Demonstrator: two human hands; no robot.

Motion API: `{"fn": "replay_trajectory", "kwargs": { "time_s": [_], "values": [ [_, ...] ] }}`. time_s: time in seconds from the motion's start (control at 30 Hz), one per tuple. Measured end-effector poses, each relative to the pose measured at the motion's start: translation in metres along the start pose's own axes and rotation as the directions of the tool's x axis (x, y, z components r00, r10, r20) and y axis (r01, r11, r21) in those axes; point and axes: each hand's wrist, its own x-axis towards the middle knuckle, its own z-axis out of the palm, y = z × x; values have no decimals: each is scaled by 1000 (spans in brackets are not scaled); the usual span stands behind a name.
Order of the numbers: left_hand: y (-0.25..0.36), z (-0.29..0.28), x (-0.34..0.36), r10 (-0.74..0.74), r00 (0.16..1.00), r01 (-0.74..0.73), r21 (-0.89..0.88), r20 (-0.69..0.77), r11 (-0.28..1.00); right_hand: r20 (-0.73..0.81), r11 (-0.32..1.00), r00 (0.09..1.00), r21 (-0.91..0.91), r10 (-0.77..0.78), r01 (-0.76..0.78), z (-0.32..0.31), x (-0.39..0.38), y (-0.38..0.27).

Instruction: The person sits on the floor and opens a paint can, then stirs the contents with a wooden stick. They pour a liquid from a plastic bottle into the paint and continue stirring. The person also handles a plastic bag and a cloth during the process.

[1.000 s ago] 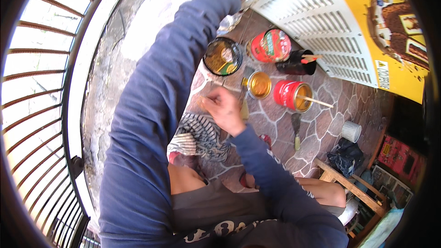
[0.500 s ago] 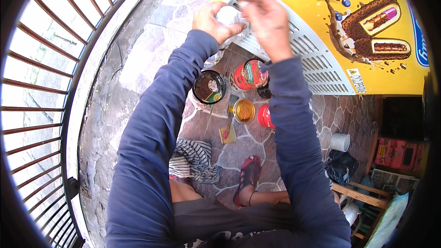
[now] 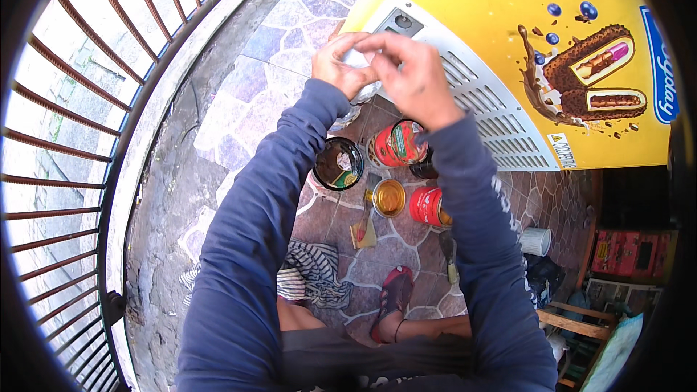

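My left hand (image 3: 340,65) is closed around a whitish, partly see-through container (image 3: 356,59), perhaps a plastic bottle. Most of it is hidden by my fingers, so its kind is unclear. Right at its top, my right hand (image 3: 417,76) has its fingers curled in a pinch; what they hold, if anything, I cannot make out. Beneath my hands, on the stone-patterned floor, stand an open dark-rimmed can (image 3: 338,163) and a red-labelled can (image 3: 398,144). Nearer me are a cup of amber liquid (image 3: 389,197), another red can (image 3: 428,206) and a paintbrush (image 3: 362,234).
A yellow freezer (image 3: 472,0) with a white slotted grille (image 3: 501,120) rises at the right. Rusty bars (image 3: 54,196) curve along the left. A striped cloth (image 3: 316,276) lies by my foot (image 3: 394,297). Farther right are a white bucket (image 3: 536,241) and a wooden frame (image 3: 577,325).
My view has shifted, so the cans and freezer sit lower in the picture. My right hand has come down and in against the container's top, its fingers more curled. My left hand keeps its hold.
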Motion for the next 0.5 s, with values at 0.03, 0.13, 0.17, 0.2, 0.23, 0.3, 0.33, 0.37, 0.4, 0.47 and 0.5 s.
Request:
{"fn": "replay_trajectory", "kwargs": {
  "time_s": [0.03,0.13,0.17,0.2,0.23,0.3,0.33,0.37,0.4,0.47,0.5],
  "values": [
    [-1,-2,1,3,1000,-3,22,-21,1000,-20,987,994,-119,-108,105,3,-8,-4],
    [0,-6,0,233,972,-233,151,23,961,-110,988,989,-132,-100,86,14,-24,-10],
    [1,-6,0,259,965,-261,172,35,950,-157,992,986,-115,-61,43,15,-27,-11],
    [3,-5,1,265,963,-271,193,57,943,-245,998,969,-67,-11,-6,17,-28,-10],
    [5,-5,0,249,967,-255,206,54,945,-281,995,957,-49,71,-89,18,-28,-10],
    [10,-5,1,219,974,-227,227,61,947,-364,972,905,-3,220,-237,18,-26,-8],
    [13,-5,1,212,974,-224,240,78,945,-376,966,896,-11,235,-258,19,-23,-6],
    [15,-5,1,203,975,-221,251,95,942,-359,964,899,9,250,-264,19,-22,-6],
    [17,-5,1,183,976,-209,270,119,940,-333,951,893,35,302,-308,19,-20,-4],
    [22,-11,2,72,980,-92,104,187,990,-301,940,891,63,339,-336,20,-18,-2],
    [24,-15,4,16,973,-23,28,231,999,-298,944,897,67,327,-322,20,-17,-1]
  ]
}}
